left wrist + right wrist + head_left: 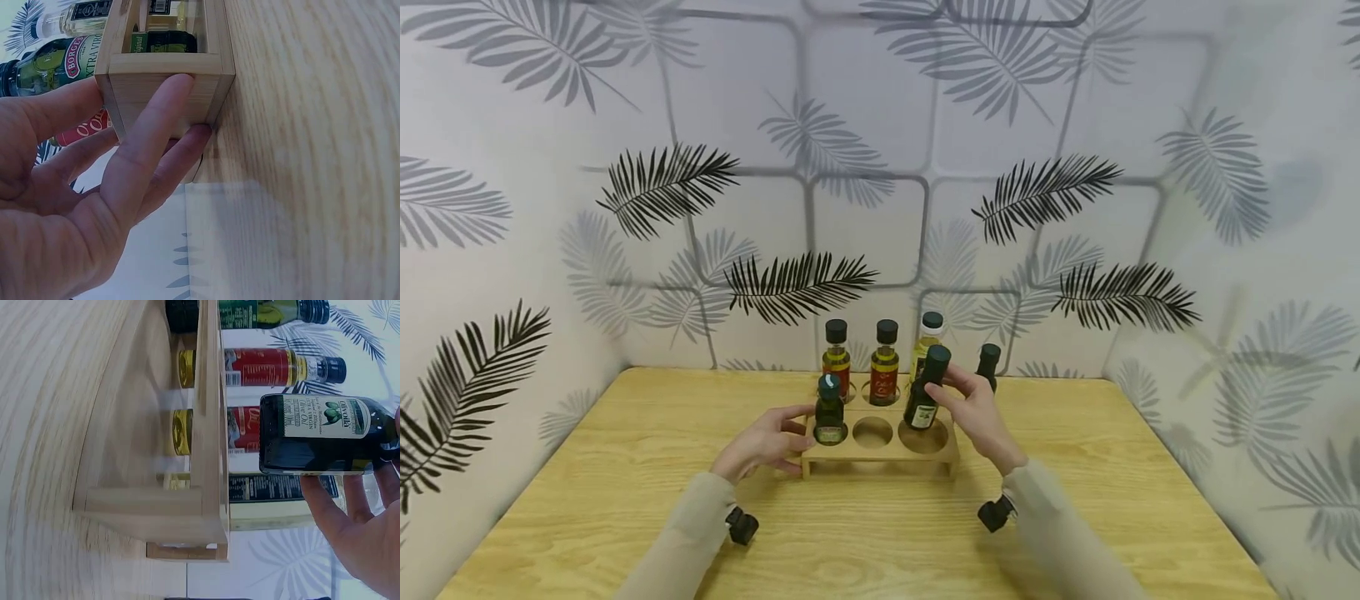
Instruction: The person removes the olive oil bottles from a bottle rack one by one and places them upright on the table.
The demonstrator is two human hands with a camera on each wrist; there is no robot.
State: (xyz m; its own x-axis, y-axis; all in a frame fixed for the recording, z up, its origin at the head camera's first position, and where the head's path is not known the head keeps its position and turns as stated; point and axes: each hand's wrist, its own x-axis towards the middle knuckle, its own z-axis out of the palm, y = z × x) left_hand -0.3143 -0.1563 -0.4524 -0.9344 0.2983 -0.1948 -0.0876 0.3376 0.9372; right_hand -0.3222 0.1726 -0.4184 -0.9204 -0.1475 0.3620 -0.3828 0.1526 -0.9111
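My right hand (981,417) holds a dark olive oil bottle (325,434) by its upper part. In the right wrist view the bottle's base is apart from the wooden bottle rack (880,454); in the head view it hangs over the front-right hole, tilted slightly. My left hand (767,442) is at the rack's left end, its extended fingers (150,144) touching the end panel. A green-glass bottle (830,412) stands in the front-left hole beside that hand. The front middle hole (872,432) holds no bottle.
Two red-labelled oil bottles, one at the left (837,358) and one in the middle (885,362), stand in the back row. A yellow oil bottle (928,333) is at back right. Another dark bottle (988,364) is partly hidden behind my right hand. A leaf-patterned wall backs the wooden table (662,425).
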